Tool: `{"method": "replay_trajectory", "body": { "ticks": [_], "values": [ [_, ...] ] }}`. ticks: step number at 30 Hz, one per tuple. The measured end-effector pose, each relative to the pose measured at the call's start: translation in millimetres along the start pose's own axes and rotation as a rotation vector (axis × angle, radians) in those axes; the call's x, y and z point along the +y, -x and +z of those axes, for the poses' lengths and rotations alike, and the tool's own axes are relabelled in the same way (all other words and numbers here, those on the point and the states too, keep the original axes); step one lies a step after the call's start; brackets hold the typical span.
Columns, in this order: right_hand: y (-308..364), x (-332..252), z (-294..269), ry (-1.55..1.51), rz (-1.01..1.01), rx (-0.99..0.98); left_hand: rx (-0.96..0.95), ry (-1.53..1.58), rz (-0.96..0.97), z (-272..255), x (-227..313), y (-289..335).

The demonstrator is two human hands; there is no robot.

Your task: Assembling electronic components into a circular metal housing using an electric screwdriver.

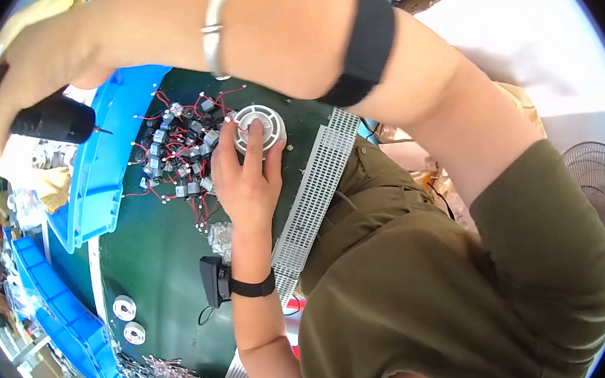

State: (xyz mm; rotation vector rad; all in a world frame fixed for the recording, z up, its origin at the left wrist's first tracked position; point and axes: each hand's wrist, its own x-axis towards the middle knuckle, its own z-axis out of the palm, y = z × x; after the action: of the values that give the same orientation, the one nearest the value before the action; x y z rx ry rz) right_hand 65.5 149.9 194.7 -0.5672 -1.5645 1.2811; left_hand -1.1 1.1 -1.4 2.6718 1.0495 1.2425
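I see the right hand point(39, 61) gripping a black power screwdriver point(61, 119), the left hand point(246, 183) holding a round white housing point(272, 124).

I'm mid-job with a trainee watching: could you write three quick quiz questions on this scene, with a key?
1. True or false: the black screwdriver held in the right hand touches the white round part.
2. What does the left hand touch? A) the screwdriver; B) a fan; C) the white round part.
3. Fill in the colour: in the picture, the tray between the two hands is ____.

Key: 1 false; 2 C; 3 blue.
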Motion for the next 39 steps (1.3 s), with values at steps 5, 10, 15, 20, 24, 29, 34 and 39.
{"method": "replay_trajectory", "body": {
  "ticks": [5,10,15,20,24,29,34,39],
  "values": [
    [117.0,-66.1,-60.5,-0.204,-0.264,0.017,0.025,0.003,-0.007,1.2,3.5,-2.3],
    [178.1,-41.2,-87.0,0.240,-0.097,0.416,0.006,0.016,-0.060,0.2,-5.4,8.0],
    [199.2,-28.4,-115.7,0.014,-0.157,0.500,-0.010,0.069,-0.065,2.4,-2.1,4.3],
    [195.5,-10.1,-118.7,0.067,-0.251,0.523,-0.017,0.094,-0.080,1.6,-1.9,5.7],
    [195.8,2.4,-122.2,0.071,-0.229,0.570,-0.015,0.105,-0.091,2.2,-3.0,7.9],
    [198.3,16.4,-127.3,0.015,-0.284,0.583,-0.011,0.133,-0.072,2.7,-2.9,5.8],
    [200.4,9.4,-123.4,0.135,-0.232,0.606,-0.006,0.155,-0.080,4.0,-3.6,7.3],
    [208.3,-4.2,-107.2,0.528,-0.150,0.622,0.009,0.112,-0.095,0.5,-2.2,7.5]
  ]
}}
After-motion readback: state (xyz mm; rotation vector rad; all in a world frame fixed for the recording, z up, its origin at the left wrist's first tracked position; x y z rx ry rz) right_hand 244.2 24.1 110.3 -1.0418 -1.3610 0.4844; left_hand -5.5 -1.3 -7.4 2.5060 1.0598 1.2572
